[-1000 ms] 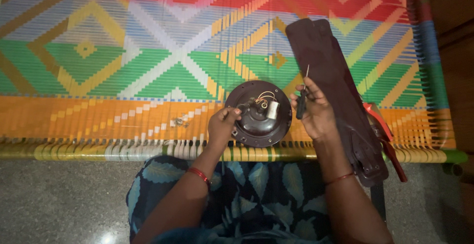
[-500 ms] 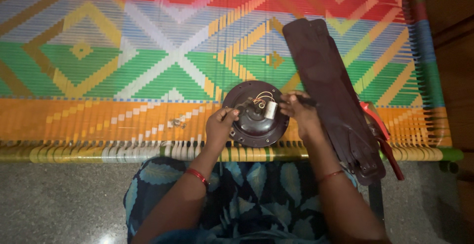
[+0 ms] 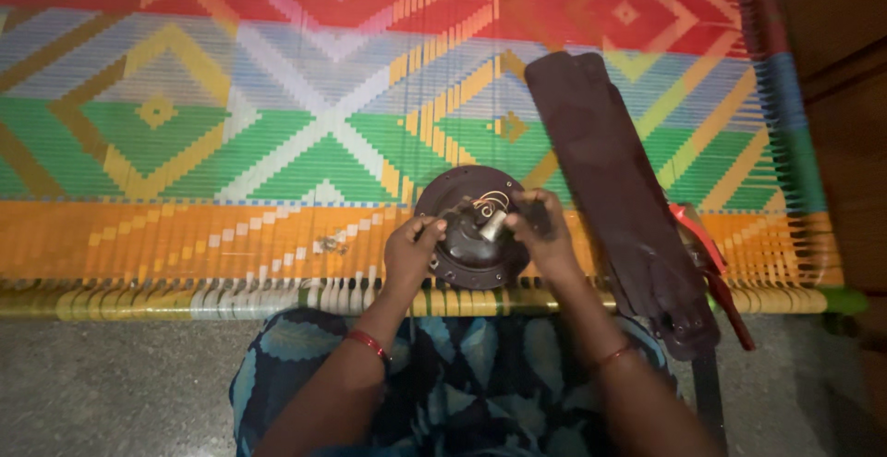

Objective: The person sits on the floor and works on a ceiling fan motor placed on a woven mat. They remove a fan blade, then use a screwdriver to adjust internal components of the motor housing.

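Both hands on ceiling fan motor (image 3: 471, 231): left hand (image 3: 413, 246) gripping rim, right hand (image 3: 540, 231) pinched at centre (tool unclear). Blades (image 3: 614, 189) already off, loose screws (image 3: 330, 243) aside.

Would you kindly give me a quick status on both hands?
Left hand on round fan motor rim. Right hand over its centre. Dark blades stacked alongside, right.

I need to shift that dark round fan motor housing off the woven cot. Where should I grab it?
Grip the dark round metal motor housing by its outer rim, from the near edge. It lies flat, and wires and a shaft crowd its centre, where the left hand and right hand rest.
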